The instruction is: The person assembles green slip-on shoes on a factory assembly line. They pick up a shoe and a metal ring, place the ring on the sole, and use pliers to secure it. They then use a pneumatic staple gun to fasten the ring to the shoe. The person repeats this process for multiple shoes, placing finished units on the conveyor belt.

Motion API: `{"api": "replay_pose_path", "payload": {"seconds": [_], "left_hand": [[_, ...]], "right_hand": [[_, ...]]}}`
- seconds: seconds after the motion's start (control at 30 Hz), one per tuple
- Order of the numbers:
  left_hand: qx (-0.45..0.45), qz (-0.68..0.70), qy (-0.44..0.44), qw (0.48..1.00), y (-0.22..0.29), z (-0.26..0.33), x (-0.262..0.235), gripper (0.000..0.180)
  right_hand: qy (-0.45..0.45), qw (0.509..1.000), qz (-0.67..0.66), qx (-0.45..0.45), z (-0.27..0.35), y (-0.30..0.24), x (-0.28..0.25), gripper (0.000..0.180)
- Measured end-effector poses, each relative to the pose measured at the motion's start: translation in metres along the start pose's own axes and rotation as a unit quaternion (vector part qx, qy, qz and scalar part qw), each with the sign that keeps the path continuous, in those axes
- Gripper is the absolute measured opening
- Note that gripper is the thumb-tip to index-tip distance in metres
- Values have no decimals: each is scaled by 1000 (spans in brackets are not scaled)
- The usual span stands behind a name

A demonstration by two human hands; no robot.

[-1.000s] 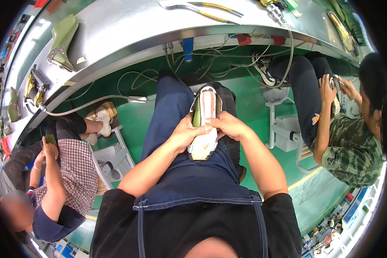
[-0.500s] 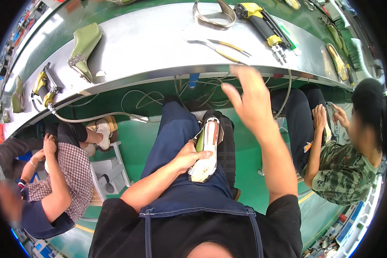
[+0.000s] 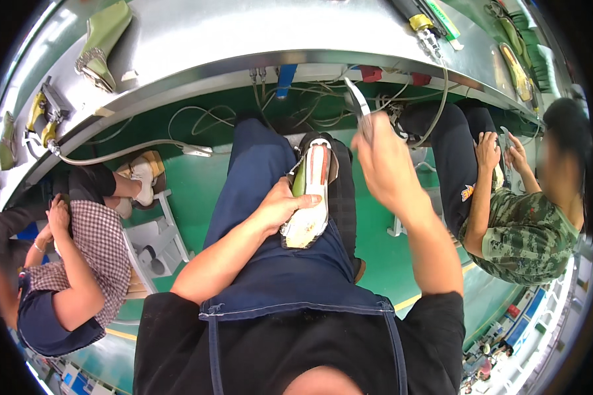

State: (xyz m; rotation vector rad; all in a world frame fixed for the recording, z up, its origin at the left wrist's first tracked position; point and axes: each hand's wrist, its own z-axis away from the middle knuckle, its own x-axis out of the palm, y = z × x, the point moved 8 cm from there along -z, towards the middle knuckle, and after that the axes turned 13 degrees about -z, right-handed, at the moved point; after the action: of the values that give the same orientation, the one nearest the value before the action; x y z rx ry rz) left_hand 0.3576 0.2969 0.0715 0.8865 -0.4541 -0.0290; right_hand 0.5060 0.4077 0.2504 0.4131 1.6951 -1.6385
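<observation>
A half-made shoe (image 3: pixel 311 222) lies sole-up across my thighs, its toe end toward me. Its underside is white with a reddish-brown strip near the heel, and green upper material shows along its left side. My left hand (image 3: pixel 278 205) grips it by the left edge, thumb pressed on the sole. Raised to the right of the shoe, my right hand (image 3: pixel 385 161) is closed around a pair of pliers (image 3: pixel 358 100), whose metal jaws point up and away. The handles are hidden in my fist, and the tool is apart from the shoe.
A metal workbench (image 3: pixel 197 39) curves across the far side, with a green boot upper (image 3: pixel 104 43), a yellow-black air tool (image 3: pixel 46 118) at left and another tool (image 3: pixel 423 26) at right. Hoses (image 3: pixel 151 146) hang below. People sit close on both sides (image 3: pixel 89 263) (image 3: pixel 524 224).
My right hand has taken the pliers off the bench and drawn them back toward me. The view has tipped down slightly. My left hand keeps its hold on the shoe.
</observation>
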Motion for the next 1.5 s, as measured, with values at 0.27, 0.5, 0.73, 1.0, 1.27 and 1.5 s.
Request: {"api": "replay_pose_path", "payload": {"seconds": [0.27,0.5,0.73,1.0,1.27,1.5], "left_hand": [[9,-1,-14,1000,4,0,2,66],[7,7,-11,1000,4,-1,1,62],[27,-4,-9,1000,6,-2,1,58],[0,-17,-40,999,5,-3,4,87],[-7,-12,-28,1000,0,-10,1,88],[-8,-10,-23,1000,-5,-19,-3,85]], "right_hand": [[-154,977,108,104,126,48,54,45],[-136,971,138,142,123,51,61,44],[-128,967,175,138,121,50,62,37],[-151,964,173,132,124,59,65,34],[-158,972,152,89,115,55,63,34],[-185,969,152,63,108,62,63,33]]}}
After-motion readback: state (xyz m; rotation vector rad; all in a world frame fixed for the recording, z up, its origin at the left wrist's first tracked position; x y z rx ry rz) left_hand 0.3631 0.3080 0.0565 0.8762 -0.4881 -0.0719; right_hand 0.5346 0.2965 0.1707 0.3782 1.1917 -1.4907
